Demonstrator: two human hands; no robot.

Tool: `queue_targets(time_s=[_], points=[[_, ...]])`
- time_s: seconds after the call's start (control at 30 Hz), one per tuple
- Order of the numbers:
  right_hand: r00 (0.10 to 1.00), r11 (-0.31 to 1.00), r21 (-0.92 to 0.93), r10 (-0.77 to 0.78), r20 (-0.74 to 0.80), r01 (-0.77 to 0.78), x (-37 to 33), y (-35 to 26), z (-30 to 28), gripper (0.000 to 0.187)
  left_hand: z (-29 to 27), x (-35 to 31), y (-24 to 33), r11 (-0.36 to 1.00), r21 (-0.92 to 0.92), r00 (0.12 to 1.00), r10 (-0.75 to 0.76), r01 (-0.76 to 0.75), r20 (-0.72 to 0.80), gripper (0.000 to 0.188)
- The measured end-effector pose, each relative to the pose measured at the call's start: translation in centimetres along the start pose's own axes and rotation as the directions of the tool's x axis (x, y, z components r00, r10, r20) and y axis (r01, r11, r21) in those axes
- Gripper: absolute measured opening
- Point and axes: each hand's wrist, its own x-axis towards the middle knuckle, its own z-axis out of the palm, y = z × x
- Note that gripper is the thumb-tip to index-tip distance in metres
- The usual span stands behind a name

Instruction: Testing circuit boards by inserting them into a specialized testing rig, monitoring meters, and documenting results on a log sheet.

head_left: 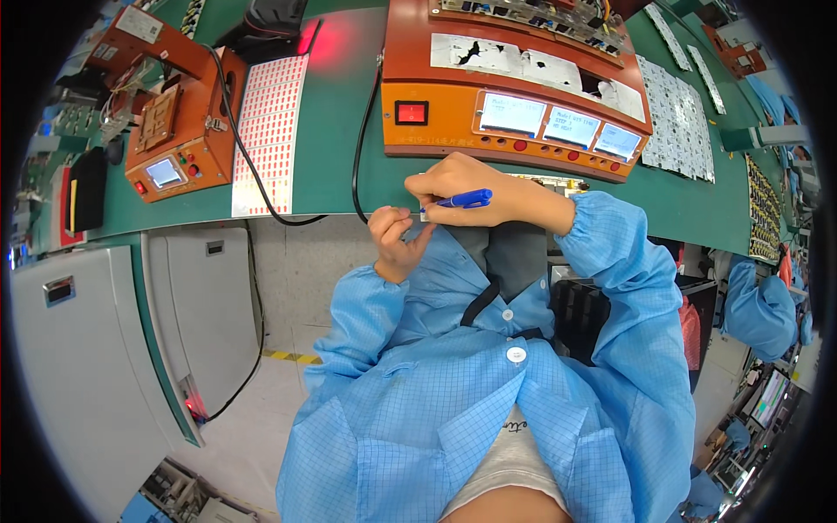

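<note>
My right hand is closed around a blue pen, whose tip end points left and down. The pen's tip is at or very near a small pale piece, too small to make out its kind. My left hand pinches that piece between thumb and fingers. Both hands meet just off the near edge of the green table, in front of a large orange tester box. The box carries a red switch and several lit screens.
Left on the table stands a smaller orange device beside a sheet of red labels. A black cable hangs near my left hand. White circuit-board panels lie at right. Another person in blue sits farther right.
</note>
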Motion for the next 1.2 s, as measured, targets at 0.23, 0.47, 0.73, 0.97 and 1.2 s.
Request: queue_targets(time_s=[0.23, 0.47, 0.73, 0.97, 1.2], points=[[0.999, 0.995, -0.096, -0.012, 0.042, 0.016, 0.4, 0.0, 0.2, 0.014, 0.1, 0.4, 0.2, 1.0, -0.005, 0.999, -0.003, 0.003, -0.037, 0.052], [0.999, 0.994, -0.099, -0.031, 0.044, 0.035, 0.0, 0.1, -0.1, 0.015, 0.0, 0.3, 0.3, 1.0, -0.009, 0.999, -0.007, 0.007, -0.033, 0.052], [0.997, 0.994, -0.109, -0.024, 0.071, 0.032, -0.1, -0.2, 0.0, 0.018, 0.1, 0.0, 0.1, 0.998, 0.055, 1.0, -0.01, 0.01, -0.014, 0.048], [0.988, 0.986, 0.136, 0.107, -0.111, -0.092, -2.9, -0.9, -2.7, 0.019, -0.2, 0.4, 0.8, 0.999, 0.007, 0.998, -0.052, 0.052, 0.029, 0.051], [0.911, 0.934, 0.151, 0.352, -0.213, -0.325, -12.6, -0.8, -7.8, 0.02, -1.8, 2.3, 1.9, 0.991, 0.094, 0.982, -0.106, 0.092, 0.159, 0.065]])
